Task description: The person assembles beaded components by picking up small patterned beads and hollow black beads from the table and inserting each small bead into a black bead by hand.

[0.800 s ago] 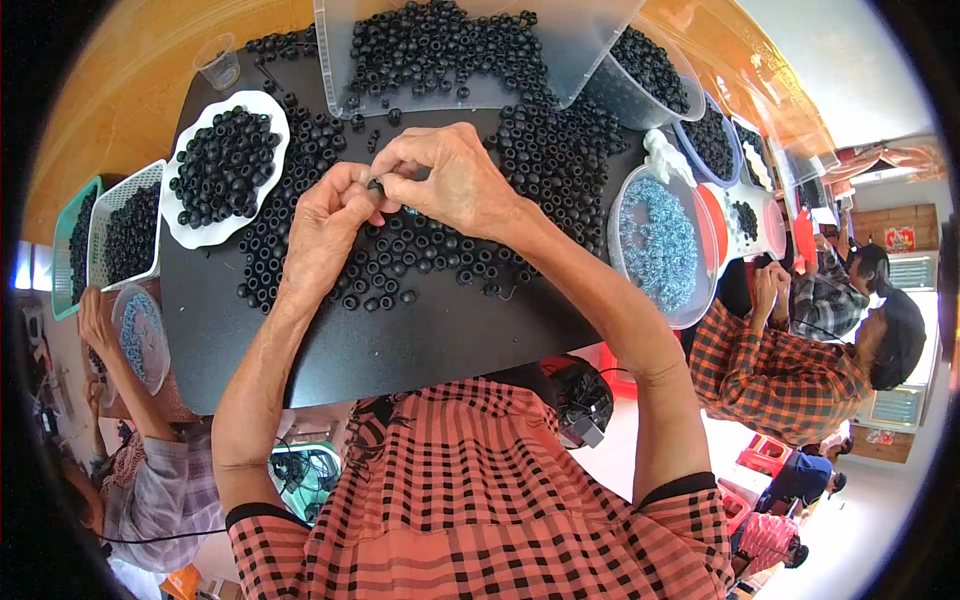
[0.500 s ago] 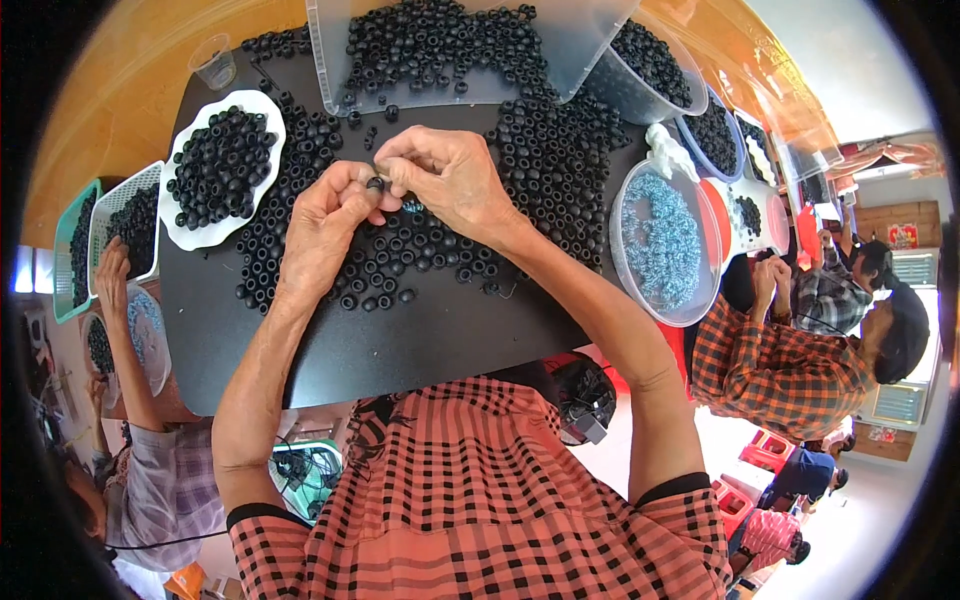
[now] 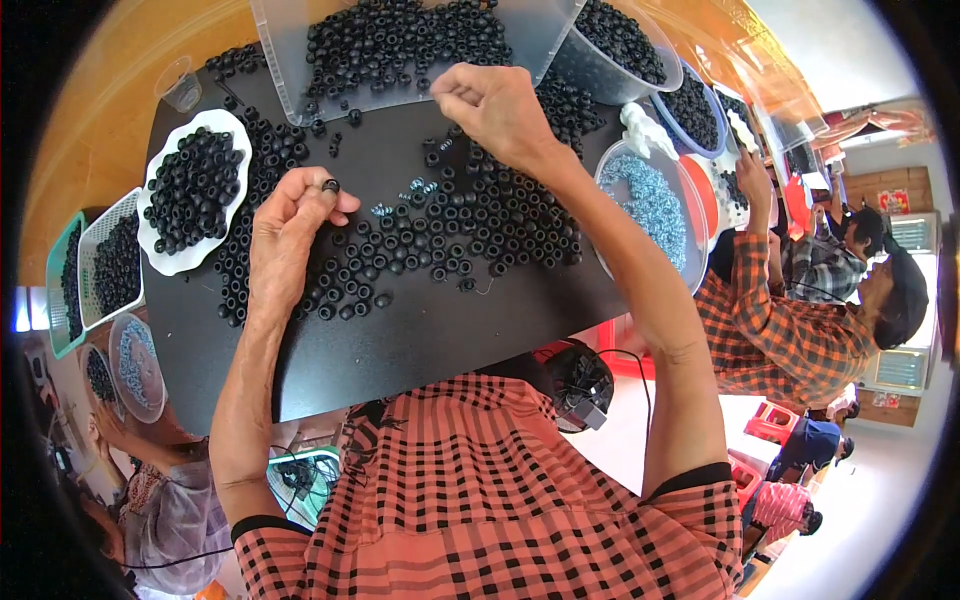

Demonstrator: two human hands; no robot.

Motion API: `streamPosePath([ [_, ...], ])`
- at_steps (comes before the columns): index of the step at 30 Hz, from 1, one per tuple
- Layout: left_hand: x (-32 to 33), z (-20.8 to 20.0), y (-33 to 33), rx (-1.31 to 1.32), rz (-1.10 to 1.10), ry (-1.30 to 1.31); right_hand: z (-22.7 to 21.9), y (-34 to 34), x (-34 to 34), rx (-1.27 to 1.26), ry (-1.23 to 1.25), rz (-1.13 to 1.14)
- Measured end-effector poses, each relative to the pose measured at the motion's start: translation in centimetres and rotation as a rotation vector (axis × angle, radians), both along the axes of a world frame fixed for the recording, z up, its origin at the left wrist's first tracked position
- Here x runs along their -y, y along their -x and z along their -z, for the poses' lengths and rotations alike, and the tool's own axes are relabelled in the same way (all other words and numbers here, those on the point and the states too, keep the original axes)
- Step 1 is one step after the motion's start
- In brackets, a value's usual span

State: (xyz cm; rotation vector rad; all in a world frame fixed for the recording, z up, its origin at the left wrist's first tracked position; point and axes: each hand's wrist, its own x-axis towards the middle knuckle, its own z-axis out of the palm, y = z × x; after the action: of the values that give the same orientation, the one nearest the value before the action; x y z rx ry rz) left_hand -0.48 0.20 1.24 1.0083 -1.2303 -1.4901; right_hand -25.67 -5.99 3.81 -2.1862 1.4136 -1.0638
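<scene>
My left hand (image 3: 285, 225) pinches a single black bead (image 3: 331, 186) between thumb and forefinger, above the dark table. Further off, my right hand (image 3: 500, 112) hovers by the near edge of a clear plastic bin (image 3: 290, 75). Its fingertips are pressed together, and what they hold, if anything, is too small to make out. Loose black beads (image 3: 400, 242) with holes spread over the table below and between my hands. Among them lie several small light-blue coiled pieces (image 3: 420, 187). More black beads fill the bin.
A scalloped white plate (image 3: 240, 150) of black beads stands left. At right are a clear bowl of blue coils (image 3: 650, 205), a tub of beads (image 3: 615, 45) and a blue-rimmed bowl (image 3: 690, 110). A clear cup (image 3: 180, 85) stands far left. Co-workers sit on both sides.
My hands have come apart: the right moved up and away toward the bin, the left shifted left with the bead. Blue coils show between them. The view has shifted slightly.
</scene>
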Motion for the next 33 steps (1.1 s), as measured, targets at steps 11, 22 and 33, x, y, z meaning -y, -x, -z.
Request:
streamPosePath([
  [11,0.2,0.6,-0.2,-0.026,0.034,-0.034,1.4,-1.9,0.3,-0.588,0.146,-0.133],
  [22,0.0,0.7,0.1,-0.083,0.085,-0.062,-0.3,-6.9,-3.9,0.476,-0.559,-0.276],
  [33,-0.2,0.6,0.1,-0.018,0.091,-0.002,0.8,-6.8,-4.9,0.487,-0.457,-0.322],
])
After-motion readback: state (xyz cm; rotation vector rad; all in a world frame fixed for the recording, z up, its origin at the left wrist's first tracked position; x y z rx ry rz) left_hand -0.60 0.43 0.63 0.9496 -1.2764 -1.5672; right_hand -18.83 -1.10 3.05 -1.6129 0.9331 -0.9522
